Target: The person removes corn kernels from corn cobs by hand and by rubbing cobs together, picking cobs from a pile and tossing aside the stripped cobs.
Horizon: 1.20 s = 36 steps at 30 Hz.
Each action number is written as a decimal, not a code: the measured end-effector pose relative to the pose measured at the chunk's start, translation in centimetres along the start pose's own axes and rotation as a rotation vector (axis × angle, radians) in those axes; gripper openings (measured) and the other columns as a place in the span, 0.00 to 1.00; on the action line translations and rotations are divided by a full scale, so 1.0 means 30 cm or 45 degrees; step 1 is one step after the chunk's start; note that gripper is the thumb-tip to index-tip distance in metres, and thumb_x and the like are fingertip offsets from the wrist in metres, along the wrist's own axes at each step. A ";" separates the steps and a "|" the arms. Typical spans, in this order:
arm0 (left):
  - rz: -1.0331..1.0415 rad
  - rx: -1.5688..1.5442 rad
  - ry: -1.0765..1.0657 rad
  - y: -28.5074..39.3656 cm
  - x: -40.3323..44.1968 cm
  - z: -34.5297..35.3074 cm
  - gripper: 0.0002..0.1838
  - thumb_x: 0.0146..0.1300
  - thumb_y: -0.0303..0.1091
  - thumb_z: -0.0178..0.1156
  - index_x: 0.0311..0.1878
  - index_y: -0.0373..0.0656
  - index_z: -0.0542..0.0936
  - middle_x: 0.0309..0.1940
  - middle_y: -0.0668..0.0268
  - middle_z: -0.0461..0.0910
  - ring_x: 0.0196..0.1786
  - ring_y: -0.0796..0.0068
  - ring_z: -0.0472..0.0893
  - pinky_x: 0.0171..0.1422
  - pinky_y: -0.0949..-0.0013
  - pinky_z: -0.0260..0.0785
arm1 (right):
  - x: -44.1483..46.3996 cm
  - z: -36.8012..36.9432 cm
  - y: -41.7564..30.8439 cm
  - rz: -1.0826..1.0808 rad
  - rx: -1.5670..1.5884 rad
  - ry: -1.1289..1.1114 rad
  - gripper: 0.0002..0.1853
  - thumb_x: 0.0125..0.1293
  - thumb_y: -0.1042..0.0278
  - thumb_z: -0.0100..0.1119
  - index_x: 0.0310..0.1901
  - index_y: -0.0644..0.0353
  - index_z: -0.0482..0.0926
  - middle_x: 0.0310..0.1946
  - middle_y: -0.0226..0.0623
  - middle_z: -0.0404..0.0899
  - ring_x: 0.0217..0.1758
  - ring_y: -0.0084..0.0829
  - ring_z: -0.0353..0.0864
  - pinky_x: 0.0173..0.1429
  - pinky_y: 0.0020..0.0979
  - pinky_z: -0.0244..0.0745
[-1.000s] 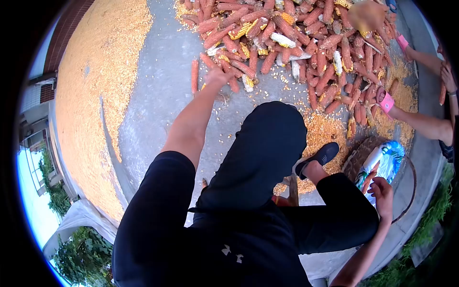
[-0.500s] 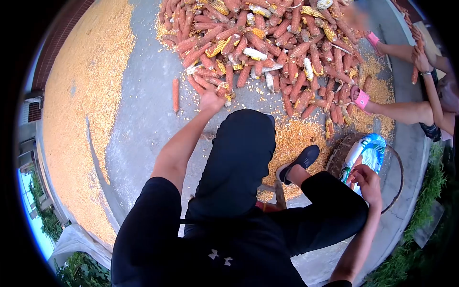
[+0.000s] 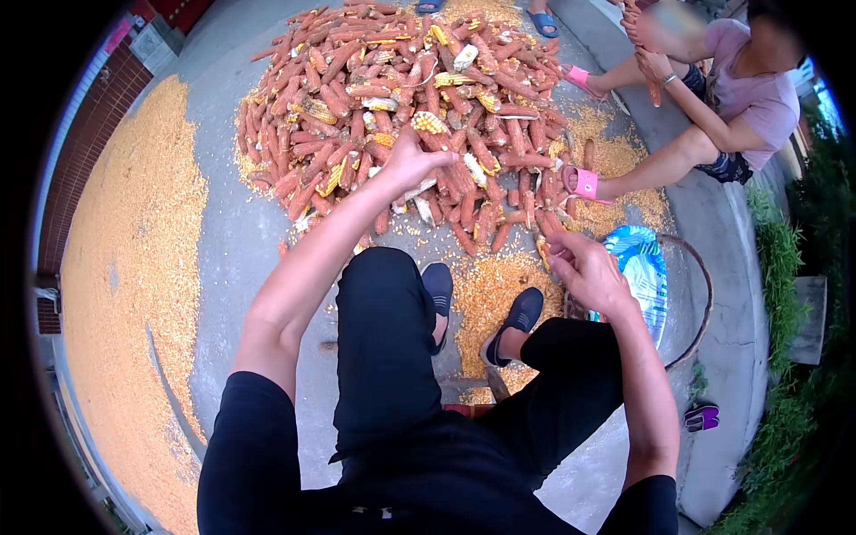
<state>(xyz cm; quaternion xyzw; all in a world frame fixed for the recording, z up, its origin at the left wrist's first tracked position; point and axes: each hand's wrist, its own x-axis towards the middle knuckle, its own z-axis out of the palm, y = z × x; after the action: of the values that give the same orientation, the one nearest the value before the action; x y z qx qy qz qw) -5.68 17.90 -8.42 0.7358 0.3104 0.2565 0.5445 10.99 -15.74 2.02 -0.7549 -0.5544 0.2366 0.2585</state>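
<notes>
My left hand (image 3: 412,167) is over the near part of a heap of reddish corn cobs (image 3: 312,152). A corn cob with pale yellow kernels (image 3: 431,123) shows at its fingertips; the fingers and thumb appear to grip it, though part of the grip is hidden. To the right, my right hand (image 3: 590,272) hovers in front of a basket lined with a blue and white patterned sheet (image 3: 644,285). Its fingers are loosely bent and apart from the thumb, with nothing seen in them. Loose kernels (image 3: 486,299) lie on the ground around my shoes.
A wide layer of kernels (image 3: 125,267) covers the ground at left. Another person in pink sandals (image 3: 584,184) sits at right, holding cobs. Blue sandals (image 3: 544,24) show behind the heap. The basket's hoop handle (image 3: 711,294) arches rightward, near a purple sandal (image 3: 702,417).
My view has tilted up, showing more of the heap and the other person. My left hand has moved from the heap's left edge toward its middle. My right hand has moved forward and left.
</notes>
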 end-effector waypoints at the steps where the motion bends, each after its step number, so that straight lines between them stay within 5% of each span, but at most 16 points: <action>1: -0.036 -0.133 -0.103 0.079 0.001 0.021 0.23 0.55 0.31 0.76 0.54 0.43 0.81 0.48 0.64 0.84 0.52 0.71 0.83 0.60 0.65 0.76 | 0.023 0.000 -0.017 -0.040 -0.010 0.034 0.17 0.68 0.70 0.63 0.56 0.69 0.79 0.40 0.48 0.85 0.43 0.38 0.88 0.46 0.36 0.82; 6: 0.088 -0.059 -0.248 0.250 0.060 0.139 0.32 0.54 0.40 0.78 0.58 0.32 0.79 0.51 0.55 0.85 0.51 0.63 0.85 0.62 0.63 0.75 | 0.161 -0.018 0.002 -0.031 0.353 0.394 0.19 0.70 0.66 0.62 0.57 0.68 0.78 0.39 0.45 0.86 0.43 0.37 0.89 0.46 0.34 0.83; 13: 0.121 0.233 -0.314 0.506 -0.032 0.258 0.25 0.59 0.41 0.74 0.54 0.34 0.83 0.44 0.57 0.87 0.46 0.73 0.85 0.53 0.65 0.76 | 0.230 -0.049 0.016 0.074 1.019 0.544 0.20 0.74 0.60 0.61 0.58 0.67 0.79 0.35 0.35 0.84 0.35 0.24 0.86 0.38 0.28 0.80; 14: 0.168 0.423 -0.328 0.562 -0.058 0.265 0.25 0.60 0.39 0.72 0.56 0.33 0.81 0.44 0.55 0.87 0.46 0.72 0.86 0.54 0.64 0.76 | 0.235 -0.049 0.034 0.063 0.940 0.520 0.21 0.72 0.61 0.63 0.59 0.68 0.78 0.37 0.37 0.84 0.34 0.23 0.85 0.38 0.28 0.80; 18: 0.611 -0.001 -0.312 0.466 -0.031 0.375 0.20 0.68 0.28 0.64 0.61 0.34 0.76 0.41 0.66 0.84 0.34 0.83 0.79 0.37 0.71 0.75 | 0.225 -0.052 0.027 -0.008 0.934 0.576 0.23 0.70 0.62 0.67 0.60 0.68 0.76 0.39 0.38 0.84 0.39 0.23 0.85 0.41 0.29 0.79; 25: 0.285 -0.265 -0.539 0.554 -0.202 0.479 0.19 0.69 0.25 0.61 0.62 0.36 0.74 0.36 0.67 0.80 0.30 0.82 0.79 0.30 0.75 0.73 | 0.193 -0.075 0.013 -0.062 1.068 0.515 0.16 0.69 0.65 0.67 0.52 0.66 0.81 0.39 0.35 0.85 0.41 0.22 0.82 0.46 0.29 0.78; 27: 0.382 -0.147 -0.438 0.532 -0.216 0.490 0.18 0.67 0.25 0.63 0.59 0.35 0.74 0.38 0.63 0.82 0.30 0.80 0.81 0.30 0.74 0.74 | 0.188 -0.072 0.017 -0.044 1.124 0.623 0.13 0.68 0.65 0.68 0.48 0.64 0.81 0.33 0.31 0.83 0.32 0.19 0.79 0.35 0.25 0.74; 29: 0.211 -0.154 -0.487 0.513 -0.241 0.478 0.19 0.66 0.25 0.64 0.59 0.36 0.75 0.41 0.62 0.83 0.34 0.80 0.82 0.31 0.74 0.74 | 0.195 -0.079 0.040 0.002 1.170 0.693 0.12 0.68 0.65 0.69 0.46 0.63 0.81 0.28 0.29 0.81 0.26 0.17 0.76 0.28 0.24 0.70; 30: 0.308 -0.096 -0.448 0.495 -0.239 0.489 0.20 0.65 0.25 0.65 0.59 0.35 0.75 0.41 0.62 0.83 0.34 0.79 0.82 0.31 0.73 0.75 | 0.204 -0.081 0.048 -0.025 1.214 0.724 0.12 0.68 0.64 0.69 0.43 0.62 0.80 0.23 0.27 0.77 0.19 0.16 0.70 0.19 0.24 0.62; 33: 0.649 0.064 -0.316 0.460 -0.237 0.518 0.22 0.63 0.24 0.66 0.59 0.34 0.75 0.40 0.63 0.83 0.32 0.79 0.82 0.33 0.71 0.75 | 0.211 -0.076 0.058 0.007 1.368 0.872 0.12 0.69 0.62 0.69 0.43 0.62 0.79 0.23 0.28 0.76 0.17 0.16 0.68 0.17 0.24 0.61; 36: 0.684 0.120 -0.250 0.479 -0.248 0.526 0.19 0.63 0.24 0.66 0.56 0.34 0.75 0.35 0.64 0.83 0.27 0.79 0.80 0.33 0.70 0.74 | 0.196 -0.097 0.046 0.109 1.283 0.897 0.13 0.71 0.60 0.66 0.42 0.62 0.79 0.23 0.27 0.74 0.20 0.16 0.69 0.23 0.24 0.64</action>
<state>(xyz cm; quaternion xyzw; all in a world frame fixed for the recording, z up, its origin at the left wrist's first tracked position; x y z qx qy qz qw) 3.12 -0.79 0.73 0.8375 0.0618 0.3043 0.4496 15.47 -10.81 2.90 -0.5943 -0.2251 0.2160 0.7413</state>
